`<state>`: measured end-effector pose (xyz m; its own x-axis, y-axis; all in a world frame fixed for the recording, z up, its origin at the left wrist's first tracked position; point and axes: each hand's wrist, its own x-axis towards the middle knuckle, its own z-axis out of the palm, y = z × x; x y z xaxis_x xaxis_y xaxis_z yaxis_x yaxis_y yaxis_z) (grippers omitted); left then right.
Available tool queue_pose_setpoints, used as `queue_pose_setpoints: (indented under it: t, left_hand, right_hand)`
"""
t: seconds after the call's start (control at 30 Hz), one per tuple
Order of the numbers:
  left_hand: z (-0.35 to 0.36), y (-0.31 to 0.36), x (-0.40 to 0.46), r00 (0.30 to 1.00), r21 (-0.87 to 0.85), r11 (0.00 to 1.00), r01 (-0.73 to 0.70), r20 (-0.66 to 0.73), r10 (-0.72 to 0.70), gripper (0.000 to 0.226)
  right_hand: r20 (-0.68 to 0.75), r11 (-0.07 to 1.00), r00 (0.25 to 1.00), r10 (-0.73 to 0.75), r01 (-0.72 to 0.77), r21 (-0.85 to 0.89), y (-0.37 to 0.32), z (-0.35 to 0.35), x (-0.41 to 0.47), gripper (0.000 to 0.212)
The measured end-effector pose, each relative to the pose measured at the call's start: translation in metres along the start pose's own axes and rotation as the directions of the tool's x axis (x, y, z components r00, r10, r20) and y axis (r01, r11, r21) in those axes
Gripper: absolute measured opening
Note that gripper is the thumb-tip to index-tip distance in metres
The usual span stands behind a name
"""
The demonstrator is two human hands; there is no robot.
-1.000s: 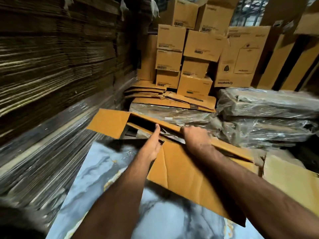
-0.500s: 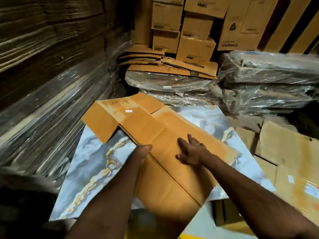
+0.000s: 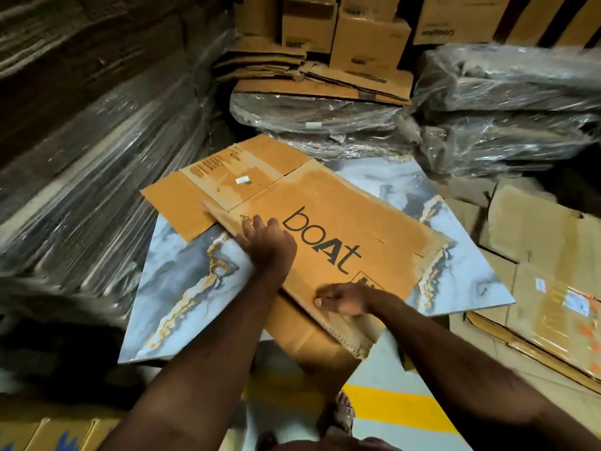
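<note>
Right hand [image 3: 341, 299]: fingers curled round the near edge of the carton [image 3: 341, 222], thumb on top with its nail showing, so a firm grasp. Left hand [image 3: 270, 247]: bent fingers lie on the carton's top face at its left edge. The thumb is hidden, so I can't tell whether it pinches or just presses. Both forearms come in from the bottom of the frame. The carton is flattened, "boAt" print face up, flaps spread at the far left. It lies diagonally across a marble-pattern slab [image 3: 182, 288], with its near corner hanging past the slab's edge. The slab sits tilted among the stock, with wrapped bundles [image 3: 325, 125] just beyond it and boxes [image 3: 367, 43] stacked behind those. A shrink-wrapped stack [image 3: 97, 157] stands at left. Loose flat cardboard [image 3: 553, 271] lies at right, and a yellow floor stripe [image 3: 400, 408] runs below.
</note>
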<state>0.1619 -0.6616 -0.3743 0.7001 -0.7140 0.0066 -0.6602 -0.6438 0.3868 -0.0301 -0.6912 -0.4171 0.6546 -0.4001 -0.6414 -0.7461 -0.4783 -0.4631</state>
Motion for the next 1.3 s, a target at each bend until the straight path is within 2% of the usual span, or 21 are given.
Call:
queue_pose_setpoints:
  t: [0.03,0.07,0.13,0.23,0.33,0.4,0.47,0.57,0.63,0.77,0.8,0.83,0.87,0.9,0.97,1.03,1.1,1.13,1.2,1.3]
  left_hand:
    - [0.001,-0.001,-0.004,0.991,0.076,0.996,-0.036,0.133,0.026,0.036]
    - [0.005,-0.003,-0.01,0.962,0.109,0.991,-0.073,0.271,0.041,0.037]
    - [0.02,-0.01,-0.026,0.882,0.098,0.983,-0.153,0.463,0.091,0.041]
    - [0.045,-0.015,-0.055,0.801,0.053,0.965,-0.256,0.57,0.181,0.042]
    - [0.063,-0.007,-0.079,0.713,0.013,0.941,-0.339,0.656,0.248,0.047]
    - [0.071,0.001,-0.091,0.672,-0.011,0.926,-0.378,0.684,0.282,0.047]
    - [0.079,0.007,-0.098,0.657,-0.012,0.914,-0.405,0.692,0.3,0.045]
    - [0.084,0.012,-0.104,0.652,0.001,0.914,-0.406,0.701,0.289,0.044]
    - [0.084,0.017,-0.106,0.647,0.009,0.922,-0.388,0.715,0.265,0.05]
    - [0.085,0.039,-0.115,0.666,0.042,0.926,-0.374,0.707,0.237,0.051]
    - [0.086,0.048,-0.119,0.673,0.042,0.935,-0.352,0.705,0.222,0.05]
    - [0.091,0.056,-0.124,0.678,0.054,0.939,-0.339,0.707,0.204,0.051]
    - [0.097,0.064,-0.129,0.681,0.085,0.938,-0.337,0.71,0.18,0.058]
    - [0.104,0.071,-0.135,0.684,0.146,0.929,-0.34,0.716,0.138,0.071]
    - [0.113,0.083,-0.153,0.719,0.299,0.902,-0.313,0.694,0.019,0.101]
    - [0.112,0.097,-0.17,0.805,0.402,0.882,-0.247,0.592,-0.045,0.113]
    - [0.101,0.111,-0.174,0.899,0.464,0.862,-0.203,0.438,-0.024,0.107]
    - [0.094,0.115,-0.171,0.924,0.483,0.853,-0.199,0.382,-0.001,0.102]
    - [0.075,0.116,-0.164,0.943,0.499,0.839,-0.214,0.33,0.044,0.093]
    - [0.04,0.119,-0.156,0.944,0.508,0.825,-0.245,0.318,0.085,0.088]
  right_hand:
    - [-0.014,1.0,1.0,-0.006,0.006,0.0,0.012,0.011,0.004,0.091]
    - [-0.038,1.0,0.999,-0.004,0.005,0.019,0.024,0.02,0.006,0.082]
    - [-0.188,0.996,0.982,0.015,0.002,0.091,0.024,0.029,-0.008,0.058]
    - [-0.445,0.974,0.892,0.085,0.021,0.227,0.035,0.039,-0.027,0.045]
    - [-0.592,0.932,0.769,0.24,-0.013,0.361,0.057,0.048,-0.04,0.057]
    - [-0.565,0.852,0.723,0.398,-0.062,0.52,0.074,0.049,-0.045,0.051]
    - [-0.452,0.72,0.726,0.519,-0.086,0.689,0.088,0.048,-0.046,0.052]
    - [-0.31,0.555,0.717,0.625,-0.128,0.822,0.098,0.039,-0.038,0.067]
    - [-0.247,0.427,0.705,0.665,-0.087,0.9,0.098,0.026,-0.035,0.063]
    - [-0.075,0.004,0.763,0.643,0.094,0.996,0.106,-0.003,-0.029,0.06]
    - [-0.051,-0.046,0.784,0.619,0.101,0.994,0.115,-0.005,-0.03,0.051]
    - [-0.047,-0.062,0.795,0.605,0.106,0.992,0.123,-0.007,-0.034,0.033]
    - [-0.077,-0.055,0.793,0.604,0.138,0.989,0.128,-0.009,-0.04,0.023]
    - [-0.087,-0.067,0.806,0.586,0.155,0.986,0.134,-0.012,-0.042,0.026]
    - [-0.044,-0.146,0.883,0.466,0.126,0.981,0.149,-0.01,-0.04,0.031]
    - [0.002,-0.212,0.928,0.373,0.083,0.974,0.157,-0.01,-0.043,0.032]
    - [-0.03,-0.225,0.953,0.301,0.102,0.969,0.154,-0.023,-0.05,0.044]
    - [-0.05,-0.206,0.963,0.264,0.107,0.973,0.151,-0.032,-0.055,0.049]
    - [-0.08,-0.175,0.977,0.198,0.116,0.978,0.145,-0.049,-0.064,0.051]
    - [-0.094,-0.198,0.981,0.172,0.128,0.972,0.133,-0.072,-0.068,0.05]
